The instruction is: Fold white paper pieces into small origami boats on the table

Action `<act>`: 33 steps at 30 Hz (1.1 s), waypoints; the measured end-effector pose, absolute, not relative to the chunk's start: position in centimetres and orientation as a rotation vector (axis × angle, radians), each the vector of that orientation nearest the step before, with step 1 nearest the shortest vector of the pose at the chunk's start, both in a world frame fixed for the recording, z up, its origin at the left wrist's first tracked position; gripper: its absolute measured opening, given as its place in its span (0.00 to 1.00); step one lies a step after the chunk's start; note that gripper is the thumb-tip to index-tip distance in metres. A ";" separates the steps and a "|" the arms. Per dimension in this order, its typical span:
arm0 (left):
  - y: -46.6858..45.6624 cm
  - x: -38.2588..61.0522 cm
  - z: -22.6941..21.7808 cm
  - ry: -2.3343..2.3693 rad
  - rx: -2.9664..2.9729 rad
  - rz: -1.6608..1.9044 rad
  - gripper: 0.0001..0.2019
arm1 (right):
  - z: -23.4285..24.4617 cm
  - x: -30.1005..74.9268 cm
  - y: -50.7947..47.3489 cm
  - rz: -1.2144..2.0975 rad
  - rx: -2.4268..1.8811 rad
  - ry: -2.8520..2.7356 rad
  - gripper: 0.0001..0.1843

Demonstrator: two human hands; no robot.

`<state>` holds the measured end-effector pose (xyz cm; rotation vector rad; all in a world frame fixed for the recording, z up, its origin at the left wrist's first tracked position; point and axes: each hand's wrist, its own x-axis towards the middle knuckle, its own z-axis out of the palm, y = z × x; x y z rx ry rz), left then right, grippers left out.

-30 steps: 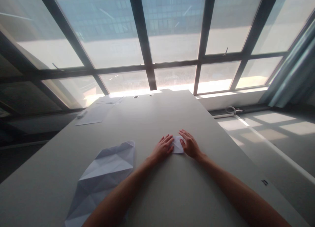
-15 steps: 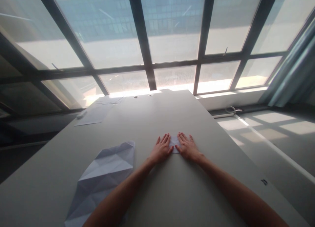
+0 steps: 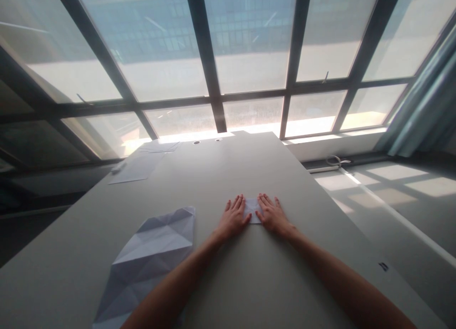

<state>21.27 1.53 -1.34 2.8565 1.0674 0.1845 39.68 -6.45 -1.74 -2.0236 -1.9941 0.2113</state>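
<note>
A small folded piece of white paper (image 3: 252, 210) lies on the grey table (image 3: 228, 272), a little right of its middle. My left hand (image 3: 233, 218) rests flat on the paper's left side, fingers stretched out. My right hand (image 3: 272, 215) lies flat on its right side, fingers also spread. Both palms press down, and only a narrow strip of the paper shows between them.
A large creased white sheet (image 3: 149, 257) lies unfolded on the table at my left forearm. More flat sheets (image 3: 137, 168) sit at the far left corner, near two round holes (image 3: 196, 141). Tall windows rise behind the far edge; the floor drops away at right.
My right hand has gone from a bent grip on the paper to lying flat, and both hands have closed in over the folded piece. The big sheet has not moved.
</note>
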 end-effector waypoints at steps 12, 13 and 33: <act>1.5 21.2 -1.3 1.069 2.855 0.185 0.33 | -1.6 39.7 -6.5 0.223 -1.999 -1.978 0.33; 1.5 21.2 -1.3 1.068 2.853 0.184 0.33 | -1.6 39.7 -6.5 0.224 -1.999 -1.978 0.33; 1.6 21.1 -1.3 1.059 2.839 0.195 0.33 | -1.5 39.8 -6.6 0.231 -1.990 -1.987 0.32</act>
